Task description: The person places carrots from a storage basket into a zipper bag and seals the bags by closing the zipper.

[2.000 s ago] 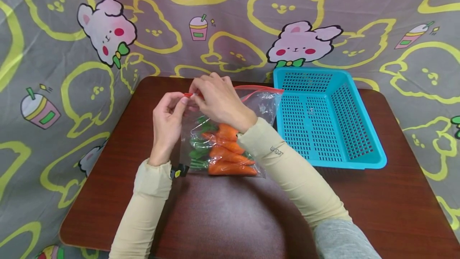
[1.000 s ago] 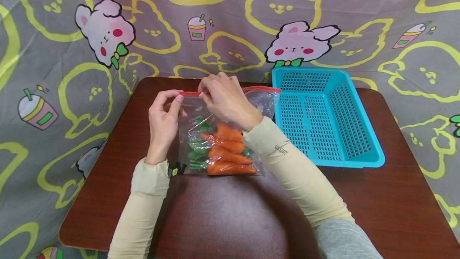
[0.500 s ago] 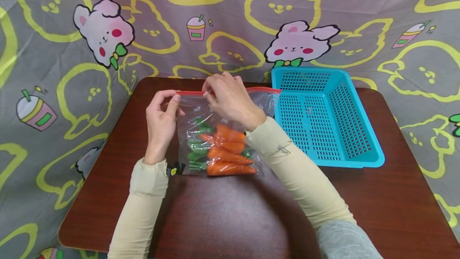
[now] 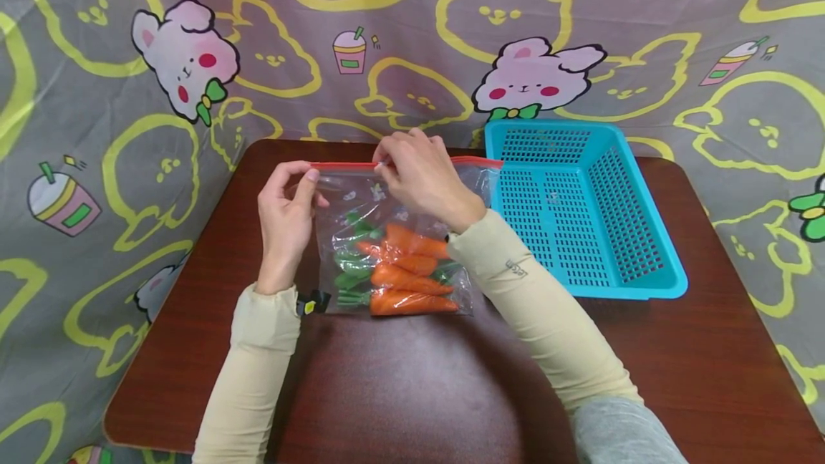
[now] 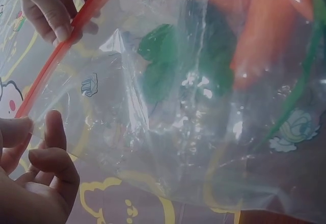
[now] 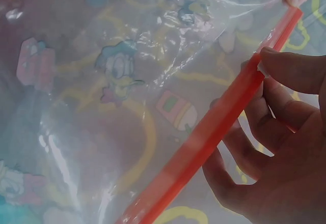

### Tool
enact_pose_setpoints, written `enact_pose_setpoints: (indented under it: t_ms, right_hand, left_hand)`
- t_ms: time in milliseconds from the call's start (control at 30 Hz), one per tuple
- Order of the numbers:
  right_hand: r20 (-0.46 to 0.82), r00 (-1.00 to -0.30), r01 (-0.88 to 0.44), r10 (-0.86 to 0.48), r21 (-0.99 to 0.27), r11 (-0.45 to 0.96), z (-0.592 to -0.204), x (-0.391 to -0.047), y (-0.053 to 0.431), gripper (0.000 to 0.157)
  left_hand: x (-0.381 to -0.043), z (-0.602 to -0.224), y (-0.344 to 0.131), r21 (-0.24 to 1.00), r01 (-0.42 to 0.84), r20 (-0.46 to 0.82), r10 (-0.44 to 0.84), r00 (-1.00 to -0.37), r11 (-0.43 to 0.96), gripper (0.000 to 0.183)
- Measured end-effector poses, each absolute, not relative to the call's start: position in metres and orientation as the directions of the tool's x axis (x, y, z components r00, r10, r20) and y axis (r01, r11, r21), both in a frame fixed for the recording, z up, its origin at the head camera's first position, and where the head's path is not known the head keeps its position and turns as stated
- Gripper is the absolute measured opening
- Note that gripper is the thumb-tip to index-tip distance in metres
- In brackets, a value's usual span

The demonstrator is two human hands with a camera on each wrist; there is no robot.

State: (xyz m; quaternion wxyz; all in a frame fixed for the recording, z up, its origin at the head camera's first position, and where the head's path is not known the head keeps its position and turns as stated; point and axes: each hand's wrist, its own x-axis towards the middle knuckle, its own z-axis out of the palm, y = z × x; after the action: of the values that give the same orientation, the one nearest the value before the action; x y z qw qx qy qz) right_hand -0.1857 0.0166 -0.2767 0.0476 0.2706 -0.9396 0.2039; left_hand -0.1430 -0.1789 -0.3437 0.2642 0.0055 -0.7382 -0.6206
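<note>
A clear zip bag [image 4: 341,206] with a red seal strip along its top hangs upright between my hands. Inside it lie several orange carrots [image 4: 412,279] with green tops [image 4: 353,274] toward the left. My left hand [image 4: 286,217] pinches the bag's upper left corner between thumb and forefinger. Near the middle of the strip, my right hand [image 4: 422,174] pinches the red seal [image 6: 204,137]. In the right wrist view a small whitish slider [image 6: 262,70] shows at the thumb tip. The right hand and sleeve cover part of the bag's right side in the head view.
A blue perforated basket [image 4: 651,235] stands on the dark wooden table [image 4: 387,385] to the right, partly behind the bag's right edge. A cartoon-print cloth [image 4: 412,20] hangs behind and beside the table.
My right hand has slid rightward along the red strip, from beside the left hand to near the middle. The left hand has shifted slightly left, keeping the corner. The strip's left part now lies straight.
</note>
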Motion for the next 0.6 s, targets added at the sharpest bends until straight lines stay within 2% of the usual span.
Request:
enact_pose_setpoints:
  t_ms: [600]
  right_hand:
    - [0.238,-0.859,-0.512,-0.453,-0.394,0.764,-0.281,-0.188,0.035,0.012]
  left_hand:
    - [-0.142,-0.344,-0.181,0.911,0.304,0.390,-0.348,-0.852,0.278,0.022]
